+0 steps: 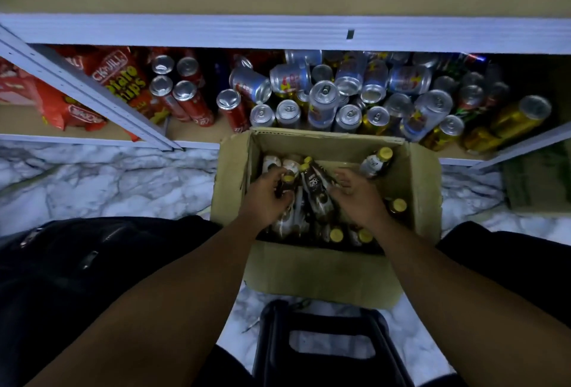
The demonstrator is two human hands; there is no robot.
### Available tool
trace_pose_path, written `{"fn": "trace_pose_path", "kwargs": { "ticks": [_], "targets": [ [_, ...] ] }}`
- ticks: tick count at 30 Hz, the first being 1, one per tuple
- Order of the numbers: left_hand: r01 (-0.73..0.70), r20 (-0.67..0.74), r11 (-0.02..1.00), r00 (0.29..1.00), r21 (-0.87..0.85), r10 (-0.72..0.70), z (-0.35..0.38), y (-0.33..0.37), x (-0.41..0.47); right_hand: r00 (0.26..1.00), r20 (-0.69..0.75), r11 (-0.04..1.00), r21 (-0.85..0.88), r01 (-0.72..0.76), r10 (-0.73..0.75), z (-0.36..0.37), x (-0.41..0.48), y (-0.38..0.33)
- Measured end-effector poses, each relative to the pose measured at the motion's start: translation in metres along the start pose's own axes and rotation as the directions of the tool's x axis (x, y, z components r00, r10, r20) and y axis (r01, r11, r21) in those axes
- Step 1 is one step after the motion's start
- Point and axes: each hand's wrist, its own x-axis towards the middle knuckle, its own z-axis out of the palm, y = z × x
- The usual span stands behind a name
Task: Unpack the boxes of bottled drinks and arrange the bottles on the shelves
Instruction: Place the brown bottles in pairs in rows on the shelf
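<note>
Cardboard box point(309, 272) on the marble floor point(92, 176), by a shelf point(92, 140) of cans point(321, 99), holds yellow-capped bottles point(336, 234). L hand point(268, 193) fingers point(273, 174) clench one bottle point(287, 183) inside; R hand point(360, 199) touches a dark bottle point(315, 193), grip unclear.

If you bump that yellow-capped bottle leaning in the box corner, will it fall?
Probably. The bottle leans against the box wall, so a nudge would likely topple it. Its body looks round, so it may then roll toward the other bottles.

Open cardboard box point(309, 272) stands right before the shelf point(278, 31), dark yellow-capped bottles point(318, 198) jumbled inside, one pale bottle point(375, 162) leaning in the far corner.
</note>
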Motion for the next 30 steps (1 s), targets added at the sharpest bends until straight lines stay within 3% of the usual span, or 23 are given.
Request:
{"fn": "trace_pose_path", "kwargs": {
  "ticks": [10,16,23,27,30],
  "targets": [
    [0.084,0.049,0.996,0.995,0.004,-0.085,0.02,-0.021,0.037,0.987,0.152,0.998,0.021,-0.053,0.05,0.039,0.078,0.021],
    [0.162,0.062,0.984,0.984,0.073,-0.166,0.031,-0.031,0.044,0.978,0.207,1.0,0.016,-0.011,0.008,0.056,0.103,0.03],
    [0.069,0.137,0.952,0.984,0.297,-0.115,0.038,-0.039,0.052,0.952,0.304,0.986,-0.144,0.084,-0.037,0.059,0.111,0.046],
    [0.037,0.142,0.938,0.986,0.345,-0.092,0.039,-0.044,0.054,0.939,0.336,0.953,-0.256,0.161,-0.069,0.058,0.117,0.044],
    [0.052,0.139,0.952,0.985,0.303,-0.098,0.038,-0.044,0.053,0.942,0.326,0.966,-0.21,0.153,-0.079,0.056,0.118,0.045]
  ]
}}
